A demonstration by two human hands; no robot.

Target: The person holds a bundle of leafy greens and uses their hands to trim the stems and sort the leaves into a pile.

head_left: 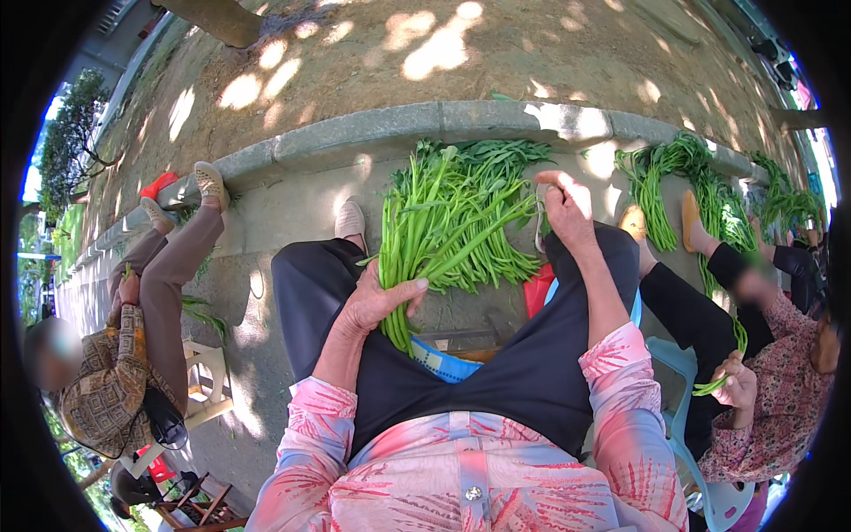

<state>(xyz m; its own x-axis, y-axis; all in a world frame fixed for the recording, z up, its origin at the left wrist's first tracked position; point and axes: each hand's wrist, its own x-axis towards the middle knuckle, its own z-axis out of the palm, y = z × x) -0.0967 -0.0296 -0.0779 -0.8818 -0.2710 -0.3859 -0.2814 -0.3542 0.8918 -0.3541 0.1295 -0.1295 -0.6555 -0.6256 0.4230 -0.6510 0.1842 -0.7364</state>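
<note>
My left hand (375, 300) is closed around the lower stems of a bunch of long green leafy vegetable stalks (399, 249), held upright above my lap. To its right, my right hand (567, 207) is raised over my knee, its fingers bent near the tips of a few stalks that slant out from the bunch; whether it grips one I cannot tell. On the ground beyond my knees lies a large pile of the same greens (488, 256), its stems towards me and its leaves against the kerb.
A stone kerb (372, 126) curves across the ground ahead. More greens (655, 199) lie along it at right. One person (110, 379) sits at left; another (764, 405) at right holds a few stalks beside a light-blue plastic chair (678, 399). A red bag (535, 291) lies near my right knee.
</note>
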